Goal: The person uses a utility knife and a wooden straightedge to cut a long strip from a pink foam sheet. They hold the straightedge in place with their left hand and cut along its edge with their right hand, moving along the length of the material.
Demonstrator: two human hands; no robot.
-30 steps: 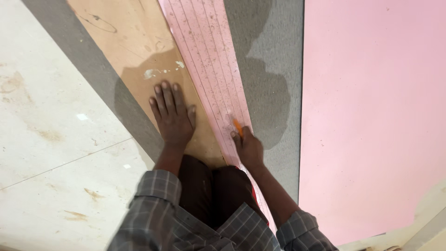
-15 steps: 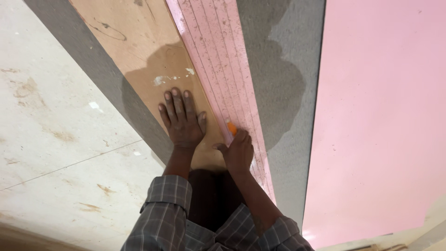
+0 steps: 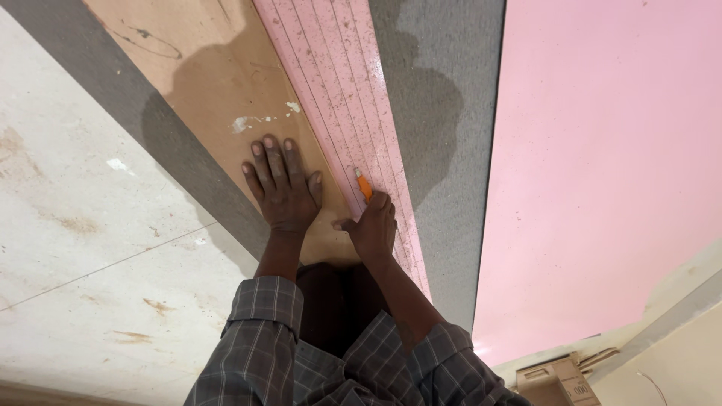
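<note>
Floor, far left: we see a pale, stained cream floor surface [image 3: 83, 248] crossed by a thin line, bordered by a grey carpet band [image 3: 162, 154].
Board: a flat brown hardboard sheet [image 3: 218, 83] with white paint flecks lies beside the grey band.
Left hand: our left hand [image 3: 282, 188] lies palm down on the brown sheet, fingers spread and flat, pinching nothing.
Strip: a long pink ruled strip with dark speckles [image 3: 338, 83] lies along the right edge of the brown sheet, touching it.
Right hand: our right hand [image 3: 372, 225] is curled closed around a small orange-handled cutter [image 3: 364, 185], whose tip rests on the pink strip just beside the left hand.
Sleeves: grey checked shirt sleeves [image 3: 263, 331] cover both forearms.
Carpet, right: more grey carpet [image 3: 444, 113] carries our shadow.
Panel: a large plain pink sheet [image 3: 602, 150] fills the right side.
Corner: a small cardboard box [image 3: 556, 380] sits at the lower right.
</note>
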